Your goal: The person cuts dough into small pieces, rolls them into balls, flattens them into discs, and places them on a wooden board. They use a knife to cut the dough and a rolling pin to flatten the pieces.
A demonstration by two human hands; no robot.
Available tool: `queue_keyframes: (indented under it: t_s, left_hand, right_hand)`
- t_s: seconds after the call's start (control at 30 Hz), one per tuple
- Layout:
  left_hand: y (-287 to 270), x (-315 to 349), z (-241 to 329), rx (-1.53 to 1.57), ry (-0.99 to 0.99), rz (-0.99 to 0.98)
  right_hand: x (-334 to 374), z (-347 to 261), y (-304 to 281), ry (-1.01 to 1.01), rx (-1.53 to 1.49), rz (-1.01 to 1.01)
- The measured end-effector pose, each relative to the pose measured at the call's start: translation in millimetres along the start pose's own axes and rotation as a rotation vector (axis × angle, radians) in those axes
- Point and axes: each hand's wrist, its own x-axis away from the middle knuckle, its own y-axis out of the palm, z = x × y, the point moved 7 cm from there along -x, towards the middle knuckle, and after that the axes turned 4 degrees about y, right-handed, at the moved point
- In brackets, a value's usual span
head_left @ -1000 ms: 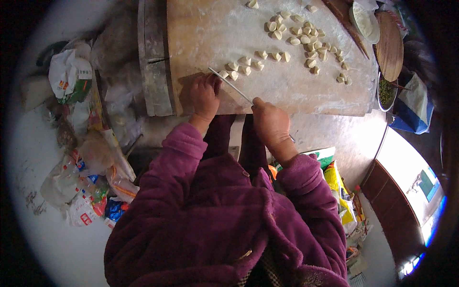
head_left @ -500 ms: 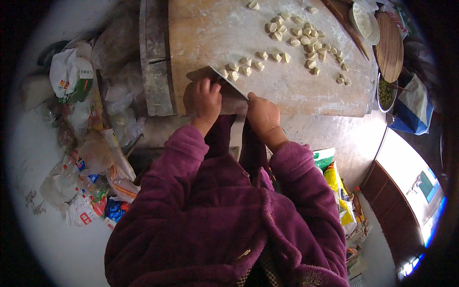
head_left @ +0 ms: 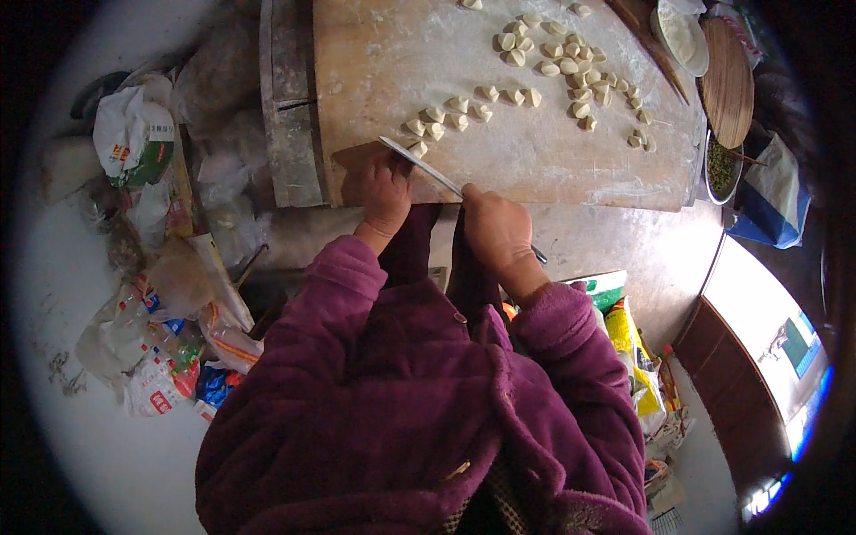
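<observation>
My right hand (head_left: 496, 225) is closed around the handle of a kitchen knife (head_left: 426, 169) at the near edge of a floured wooden board (head_left: 571, 183). The blade slants up and left across the front of my left hand (head_left: 387, 198). That hand's fingers are curled down at the board, partly behind the blade and in shadow; what they hold is hidden. Just past the blade lies a small cut piece of pale dough (head_left: 417, 150). Several more dough pieces (head_left: 434, 114) trail away to the right, toward a larger scattered cluster (head_left: 578, 67).
A long wooden stick (head_left: 651, 49) lies at the board's far right. Beyond it are a bowl of white powder (head_left: 682, 37), a round wooden disc (head_left: 727, 85) and a bowl of green bits (head_left: 720, 174). Plastic bags and bottles (head_left: 169, 348) pile up at the left.
The knife blade has shifted down and turned flatter, and one more dough piece shows beside it. My left hand's fingers are drawn in lower. The view has shifted slightly.
</observation>
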Motion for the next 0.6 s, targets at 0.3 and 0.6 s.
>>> queue_keyframes:
  t_s: [0.3,0.6]
  left_hand:
    - [-5,-8,2,0.051,-0.036,-0.072]
    - [-24,2,-12,0.139,-0.239,0.022]
  right_hand:
    - [-18,-1,23,0.031,-0.052,0.011]
    - [-19,11,20,-0.01,-0.085,0.078]
